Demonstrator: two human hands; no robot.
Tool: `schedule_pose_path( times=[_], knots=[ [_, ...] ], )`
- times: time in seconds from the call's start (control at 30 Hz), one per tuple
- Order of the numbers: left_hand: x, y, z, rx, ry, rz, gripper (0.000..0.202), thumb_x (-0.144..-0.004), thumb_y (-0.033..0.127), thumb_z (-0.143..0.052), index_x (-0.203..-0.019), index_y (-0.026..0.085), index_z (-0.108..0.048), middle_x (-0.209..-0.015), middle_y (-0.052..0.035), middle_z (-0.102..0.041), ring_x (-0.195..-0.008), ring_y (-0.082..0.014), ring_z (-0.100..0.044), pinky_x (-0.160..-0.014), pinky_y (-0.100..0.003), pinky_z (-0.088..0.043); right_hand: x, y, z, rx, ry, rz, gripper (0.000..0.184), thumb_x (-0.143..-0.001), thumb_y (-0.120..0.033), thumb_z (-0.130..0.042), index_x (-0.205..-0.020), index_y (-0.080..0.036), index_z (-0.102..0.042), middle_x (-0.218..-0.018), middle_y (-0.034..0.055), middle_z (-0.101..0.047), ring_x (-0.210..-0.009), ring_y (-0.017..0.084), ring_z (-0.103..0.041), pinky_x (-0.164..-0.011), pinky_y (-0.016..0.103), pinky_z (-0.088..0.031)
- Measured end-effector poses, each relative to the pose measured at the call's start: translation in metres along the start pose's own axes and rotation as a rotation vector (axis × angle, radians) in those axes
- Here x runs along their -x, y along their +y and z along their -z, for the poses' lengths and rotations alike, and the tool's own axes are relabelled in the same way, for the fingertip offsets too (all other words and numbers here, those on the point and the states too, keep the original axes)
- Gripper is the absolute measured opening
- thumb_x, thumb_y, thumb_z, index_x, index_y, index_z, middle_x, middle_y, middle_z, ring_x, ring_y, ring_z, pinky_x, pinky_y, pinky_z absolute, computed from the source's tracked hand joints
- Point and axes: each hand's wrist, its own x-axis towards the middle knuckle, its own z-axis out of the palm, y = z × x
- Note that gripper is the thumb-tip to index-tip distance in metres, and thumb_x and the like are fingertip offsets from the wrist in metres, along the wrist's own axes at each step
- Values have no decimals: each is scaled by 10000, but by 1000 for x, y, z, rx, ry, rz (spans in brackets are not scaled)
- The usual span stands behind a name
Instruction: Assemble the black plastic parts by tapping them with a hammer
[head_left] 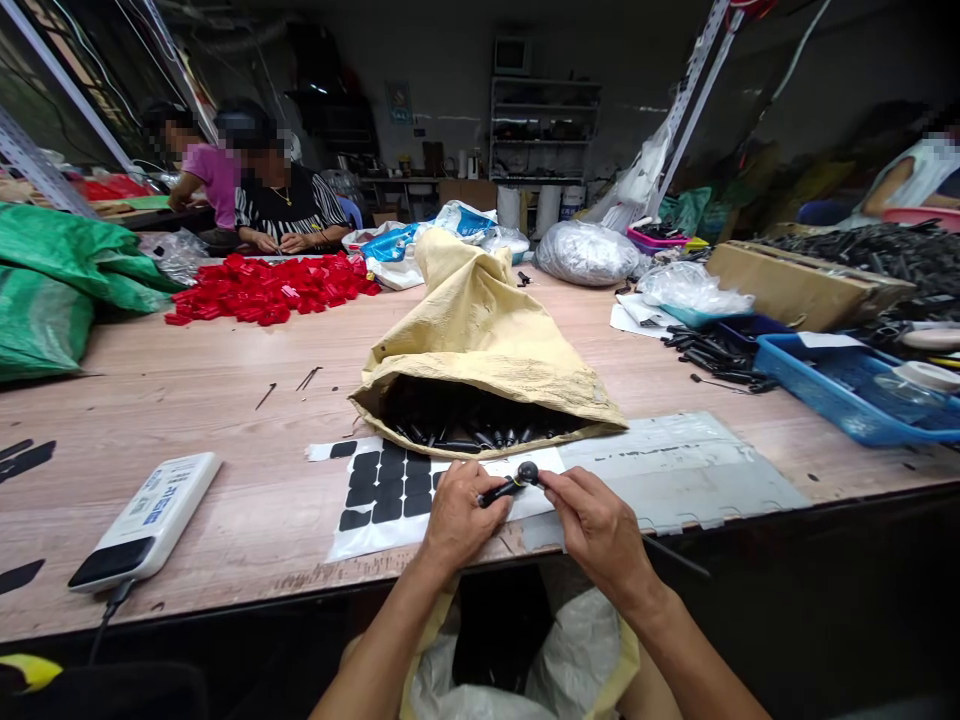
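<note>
My left hand (461,510) is closed around a black rod-shaped part (499,491) with a round black head and a thin yellow band at its neck. The thumb and fingers of my right hand (592,515) are pinched together at the edge of that round head; what they grip is too small to make out. Beneath my hands lies a white sheet of black rounded-square stickers (386,490), some places on it bare. Just beyond, a yellow woven sack (487,330) lies with its mouth towards me, many black rod-shaped parts (495,437) inside.
A white power bank (150,520) with a cable lies at left, near red plastic pieces (274,285) and a green sack (45,290). A blue tray (847,400) stands at right. Between my knees is an open white sack (577,660). Co-workers (281,200) sit across the table.
</note>
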Motion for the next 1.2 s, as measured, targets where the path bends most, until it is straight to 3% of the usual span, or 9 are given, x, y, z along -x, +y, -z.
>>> schedule_pose_path(
  times=[0.2, 0.37, 0.53, 0.93, 1.07, 1.13, 1.2],
  knots=[
    [0, 2, 0, 16, 11, 25, 197, -820, 249, -690, -988, 261, -793, -867, -33, -672, -923, -233, -569, -838, -362, -426, -4, 17, 12, 32, 108, -94, 287, -993, -256, -499, -1220, -267, -674, -994, 53, -694, -937, 195, -655, -854, 316, -511],
    [0, 5, 1, 19, 17, 29, 193, -771, 181, -677, -943, 239, -742, -876, -24, -677, -915, -234, -574, -825, -362, -425, -6, 62, 25, 260, 133, -133, 242, -951, -269, -538, -1120, -270, -712, -961, 38, -703, -925, 203, -643, -829, 325, -489],
    [-1, 5, 2, 31, 35, 37, 204, -731, 129, -639, -906, 224, -682, -881, -15, -667, -898, -222, -566, -820, -354, -417, 0, 96, 23, 376, 111, -138, 198, -907, -247, -575, -1041, -265, -720, -916, 23, -691, -897, 203, -612, -785, 320, -452],
    [-1, 2, 0, 30, 21, 21, 202, -744, 129, -625, -915, 230, -667, -883, -10, -654, -909, -225, -559, -828, -365, -410, 3, 96, 17, 428, 128, -139, 193, -909, -243, -579, -1050, -251, -710, -912, 29, -678, -881, 211, -580, -797, 322, -430],
    [8, 11, 5, 17, -1, -48, 189, -766, 133, -630, -929, 228, -652, -922, -29, -664, -939, -237, -562, -843, -377, -411, 3, 96, 16, 440, 145, -133, 190, -907, -242, -582, -1049, -245, -709, -913, 33, -678, -876, 214, -578, -793, 329, -424],
    [22, 23, 10, 7, -90, -147, 180, -794, 152, -625, -958, 226, -644, -945, -45, -660, -922, -234, -568, -816, -364, -418, 3, 96, 16, 442, 143, -130, 190, -902, -239, -588, -1049, -247, -707, -911, 28, -676, -872, 212, -575, -791, 327, -424],
    [42, 34, 13, 7, -259, -253, 189, -810, 175, -626, -991, 231, -634, -948, -44, -653, -877, -215, -580, -747, -331, -419, 3, 95, 16, 450, 139, -131, 187, -899, -239, -596, -1050, -250, -705, -912, 22, -675, -874, 213, -571, -795, 324, -424]
  ],
)
